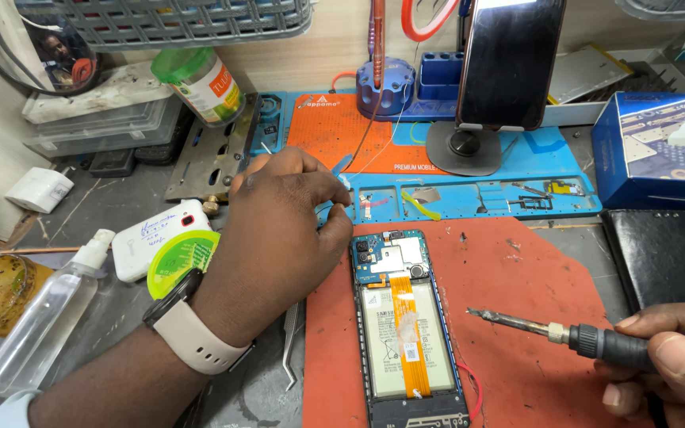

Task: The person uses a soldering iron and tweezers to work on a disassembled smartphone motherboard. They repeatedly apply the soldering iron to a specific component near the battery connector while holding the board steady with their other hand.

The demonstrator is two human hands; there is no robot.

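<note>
Two bare hands work over an opened smartphone (408,329) lying back-off at six o'clock on a red mat (533,277). At five o'clock the right hand (671,357) is closed around a soldering iron (552,333), tip aimed toward the phone at nine o'clock yet apart from it. At ten o'clock the left hand (279,238), wearing a watch (188,325), pinches a small blue tool (341,168). Judging from this, a steady, low approach keeps the hot tip off the orange flex cable (407,333).

Matt red mat (533,269), probably rubber; metal-tipped soldering iron (549,331); glossy glass phone screen (509,59).
</note>
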